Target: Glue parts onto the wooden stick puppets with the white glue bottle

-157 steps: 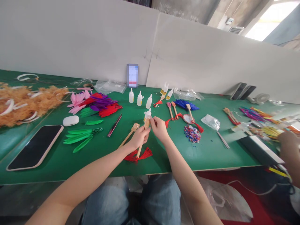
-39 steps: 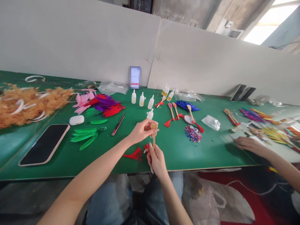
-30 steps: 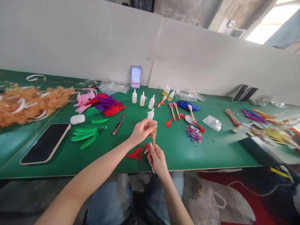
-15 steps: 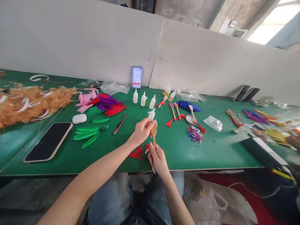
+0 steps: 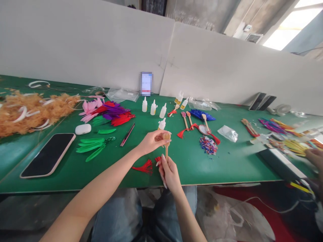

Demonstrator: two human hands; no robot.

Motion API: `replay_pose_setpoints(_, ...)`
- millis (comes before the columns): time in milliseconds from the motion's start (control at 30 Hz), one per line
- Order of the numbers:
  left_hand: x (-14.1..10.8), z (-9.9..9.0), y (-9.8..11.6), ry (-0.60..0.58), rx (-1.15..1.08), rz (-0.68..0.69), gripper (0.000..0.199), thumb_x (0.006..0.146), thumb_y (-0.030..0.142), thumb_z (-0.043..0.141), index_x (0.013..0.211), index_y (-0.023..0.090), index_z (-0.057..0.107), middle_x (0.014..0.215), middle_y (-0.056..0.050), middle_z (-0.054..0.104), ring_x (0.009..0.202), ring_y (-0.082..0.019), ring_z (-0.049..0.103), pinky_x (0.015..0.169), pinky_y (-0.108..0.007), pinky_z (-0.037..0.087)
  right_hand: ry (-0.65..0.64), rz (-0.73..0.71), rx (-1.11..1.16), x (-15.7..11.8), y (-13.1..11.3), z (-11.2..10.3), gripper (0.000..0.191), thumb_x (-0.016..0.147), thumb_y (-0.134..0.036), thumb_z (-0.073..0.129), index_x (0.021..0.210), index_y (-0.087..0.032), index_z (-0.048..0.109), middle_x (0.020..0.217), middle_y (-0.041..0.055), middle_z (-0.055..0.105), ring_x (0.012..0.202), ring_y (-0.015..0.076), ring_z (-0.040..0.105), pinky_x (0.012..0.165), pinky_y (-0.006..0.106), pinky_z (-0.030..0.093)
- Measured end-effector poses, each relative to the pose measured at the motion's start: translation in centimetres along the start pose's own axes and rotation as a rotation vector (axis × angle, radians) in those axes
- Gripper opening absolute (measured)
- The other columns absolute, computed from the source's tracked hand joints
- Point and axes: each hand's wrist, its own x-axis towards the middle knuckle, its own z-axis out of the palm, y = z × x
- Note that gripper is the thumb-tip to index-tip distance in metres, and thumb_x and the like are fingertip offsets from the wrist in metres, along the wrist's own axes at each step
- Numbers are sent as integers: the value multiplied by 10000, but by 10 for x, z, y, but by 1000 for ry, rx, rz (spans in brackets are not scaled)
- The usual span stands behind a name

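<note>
Above the green table I have a small wooden spoon (image 5: pixel 167 148) in both hands, upright with its round head on top. My left hand (image 5: pixel 152 142) pinches the head between thumb and fingers. Lower down, my right hand (image 5: pixel 171 172) is closed around the handle and hides its end. Red threads (image 5: pixel 157 159) show beside the right fingers; what they join is hidden. A red tassel (image 5: pixel 146 166) lies on the table to the left of that hand. Just behind my left hand stands a small white glue bottle (image 5: pixel 162 124).
Several more bottles (image 5: pixel 153 108) stand farther back. Green feathers (image 5: pixel 92 144), a phone (image 5: pixel 47 155) and a tweezers-like tool (image 5: pixel 127 134) lie left. Tasselled wooden spoons (image 5: pixel 185 120), coloured chips (image 5: pixel 208 145) and a plastic bag (image 5: pixel 227 133) lie right. Another person's hand (image 5: pixel 315 157) shows at far right.
My left hand has shifted its fingers on the spoon's head, which now shows its round face. The right hand keeps its hold on the handle. The other person's hand reaches further into view.
</note>
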Motion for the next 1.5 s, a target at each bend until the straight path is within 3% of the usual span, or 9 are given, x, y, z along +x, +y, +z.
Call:
replay_pose_setpoints(100, -1, 2, -1, 15, -8, 13, 362, 782, 391, 638, 1064, 164, 623, 931, -63, 682, 831, -177, 666, 761, -303, 546, -16, 30, 29, 1, 0, -1, 468, 783, -642, 511, 710, -182, 459, 378, -124, 339, 263, 13, 222, 248, 126, 176)
replay_pose_setpoints(333, -1, 11, -5, 154, 43, 44, 292, 851, 411, 535, 985, 170, 634, 843, -37, 675, 711, -146, 649, 619, -232, 526, -32, 29, 26, 0, -3, -3, 472, 774, -644, 521, 698, -182, 457, 371, -124, 335, 266, 14, 224, 254, 127, 189)
replay_pose_setpoints(533, 0, 13, -8, 231, 287, 106, 327, 907, 434, 422, 935, 163, 602, 664, -2, 622, 514, -91, 535, 511, -201, 430, -40, 21, 11, 1, -1, -3, 473, 786, -647, 502, 705, -184, 457, 373, -125, 337, 256, 15, 225, 245, 126, 186)
replay_pose_setpoints(733, 2, 15, -9, 305, 440, 121, 401, 932, 463, 339, 889, 166, 605, 601, 12, 569, 490, -84, 504, 483, -187, 385, -48, 18, 12, 1, -1, -2, 475, 782, -654, 502, 708, -187, 455, 373, -126, 333, 258, 18, 222, 243, 128, 193)
replay_pose_setpoints(967, -1, 8, -9, 194, 323, 122, 451, 949, 464, 271, 997, 165, 605, 602, 9, 573, 526, -101, 538, 569, -215, 441, -15, -20, -14, -1, 1, -1, 439, 838, -601, 473, 725, -177, 478, 383, -119, 335, 283, 17, 233, 272, 122, 199)
replay_pose_setpoints(1067, -3, 8, -3, 220, 336, 114, 386, 902, 493, 406, 1080, 182, 550, 692, 7, 601, 573, -106, 545, 598, -225, 438, 4, -36, -32, -1, 2, 0, 435, 851, -590, 460, 725, -174, 485, 392, -113, 338, 295, 19, 244, 285, 124, 210)
replay_pose_setpoints(1167, -4, 10, 2, 307, 435, 109, 343, 806, 521, 563, 851, 182, 539, 639, 29, 531, 542, -95, 465, 535, -217, 372, 17, -45, -52, -2, 3, 1, 442, 851, -597, 455, 722, -175, 482, 396, -109, 344, 302, 22, 252, 291, 127, 222)
replay_pose_setpoints(1267, -4, 11, 5, 285, 473, 119, 418, 832, 526, 516, 608, 178, 449, 532, 43, 407, 504, -87, 368, 496, -223, 298, 21, -46, -63, -3, 4, 1, 450, 848, -608, 452, 718, -177, 476, 396, -107, 349, 300, 22, 251, 290, 129, 216)
replay_pose_setpoints(1500, -6, 12, 2, 235, 360, 84, 415, 872, 516, 453, 650, 171, 514, 523, 42, 392, 494, -82, 339, 476, -229, 262, -2, -25, -32, -3, 4, 0, 450, 829, -616, 476, 716, -181, 467, 391, -112, 341, 292, 19, 236, 281, 129, 198)
